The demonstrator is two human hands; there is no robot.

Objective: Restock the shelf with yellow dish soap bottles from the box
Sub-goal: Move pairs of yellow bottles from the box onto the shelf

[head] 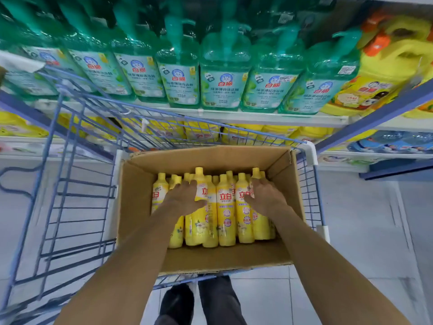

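Your left hand (185,195) wraps a yellow bottle (201,184), your right hand (264,195) grabs a second bottle (255,172) — both inside the box (138,202), blue cart (309,153) between you and the shelf (257,118), green bottles (225,90) above.

blue wire cart (62,96), green pump bottles (225,73), orange-capped yellow jugs (393,62)

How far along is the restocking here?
Done: yellow stock already sits on the lower shelf, origin unclear. In hand: the left hand and right hand each grip a yellow bottle inside the box. Left: about a dozen bottles remain in the box.
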